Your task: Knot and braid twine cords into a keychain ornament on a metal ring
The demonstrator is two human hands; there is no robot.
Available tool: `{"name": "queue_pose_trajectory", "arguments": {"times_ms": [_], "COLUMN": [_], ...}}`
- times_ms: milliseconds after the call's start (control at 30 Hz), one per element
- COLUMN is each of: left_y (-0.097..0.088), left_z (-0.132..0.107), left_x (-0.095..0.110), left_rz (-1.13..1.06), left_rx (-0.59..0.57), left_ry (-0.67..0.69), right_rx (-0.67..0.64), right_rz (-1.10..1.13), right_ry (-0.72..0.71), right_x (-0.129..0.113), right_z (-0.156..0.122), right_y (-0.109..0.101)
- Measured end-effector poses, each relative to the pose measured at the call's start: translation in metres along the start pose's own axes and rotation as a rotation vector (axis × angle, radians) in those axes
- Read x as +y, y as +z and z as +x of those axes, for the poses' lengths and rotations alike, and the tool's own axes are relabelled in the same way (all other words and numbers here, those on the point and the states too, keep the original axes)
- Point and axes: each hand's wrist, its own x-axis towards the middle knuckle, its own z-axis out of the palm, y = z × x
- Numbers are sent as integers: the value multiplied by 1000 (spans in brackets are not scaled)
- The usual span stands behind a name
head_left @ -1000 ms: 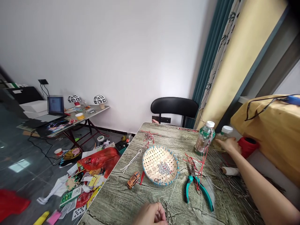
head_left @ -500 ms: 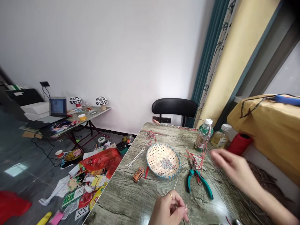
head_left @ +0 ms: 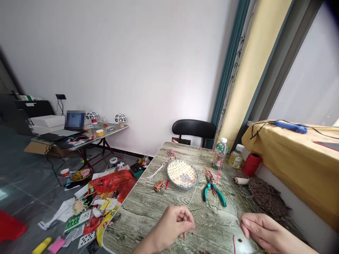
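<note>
My left hand (head_left: 174, 222) hovers over the near edge of the wood-grain table (head_left: 148, 208), fingers pinched together; a thin white cord (head_left: 194, 193) lies on the table towards the basket. My right hand (head_left: 261, 231) is at the lower right, fingers curled and pinched on something I cannot make out. A round woven basket (head_left: 182, 174) with small silver beads sits mid-table. Green-handled pliers (head_left: 213, 190) lie right of it among red threads.
A small orange toy car (head_left: 159, 185) and a white tassel (head_left: 156, 171) lie left of the basket. Two bottles (head_left: 219, 153), a red spool (head_left: 251, 164) and a dark fibre heap (head_left: 266, 195) stand at the right. A black chair (head_left: 194, 128) is behind; the floor at left is littered.
My right hand has drawn back from the bottles to the table's near edge. My left hand has come further into view. The camera has pulled back and tilted.
</note>
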Motion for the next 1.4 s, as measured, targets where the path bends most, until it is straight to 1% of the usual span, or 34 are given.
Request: {"name": "queue_pose_trajectory", "arguments": {"times_ms": [100, 233, 367, 500, 600, 667, 733, 767, 833, 867, 900, 933, 967, 1000, 1033, 1067, 1100, 1133, 1200, 1267, 1333, 1400], "left_y": [-18, -38, -56, -73, -87, -94, -94, -90, -73, -60, -45, -30, -17, -5, 4, 9, 12, 12, 9, 8, 13, 24], "left_z": [0, 12, 22, 22, 18, 17, 16, 15, 13, 11, 8, 3, -2, -7, -13, -18, -22, -25, -29, -29, -25, -15], "left_x": [-5, -6, -5, -10, -17, -21, -20, -17, -7, -2, 3, 7, 7, 5, -1, -10, -21, -34, -58, -73, -75, -70], "left_rz": [63, 167, 277, 394, 491, 561, 635, 670, 730, 749, 760, 764, 764, 783, 825, 875, 935, 1003, 1166, 1258, 1272, 1217], "left_rx": [49, 179, 305, 361, 403, 426, 440, 444, 436, 409, 355, 270, 120, -148, -349, -493, -608, -665, -610, -583, -585, -599], "left_ry": [3, 39, 66, 77, 75, 71, 83, 102, 164, 204, 238, 266, 296, 334, 367, 376, 364, 348, 312, 321, 341, 364], "right_rx": [152, 333, 493, 607, 685, 730, 752, 748, 704, 671, 637, 609, 589, 579, 574, 573, 574, 577, 593, 610, 618, 610], "right_rz": [7, 105, 231, 306, 362, 400, 427, 424, 388, 366, 348, 341, 342, 347, 351, 352, 353, 351, 347, 341, 333, 322], "right_ry": [29, 42, 25, 4, -66, -132, -191, -207, -215, -211, -207, -205, -208, -210, -210, -209, -206, -203, -199, -195, -192, -189], "right_x": [-1, 2, 0, -3, -6, -13, -24, -31, -43, -48, -52, -55, -56, -57, -57, -57, -56, -56, -55, -54, -55, -56], "right_z": [-8, -17, -33, -54, -66, -73, -76, -75, -70, -66, -60, -55, -49, -45, -42, -40, -39, -40, -43, -45, -46, -44], "right_y": [-21, -43, -54, -64, -73, -75, -71, -67, -56, -50, -44, -39, -35, -32, -30, -29, -28, -28, -29, -30, -30, -29]}}
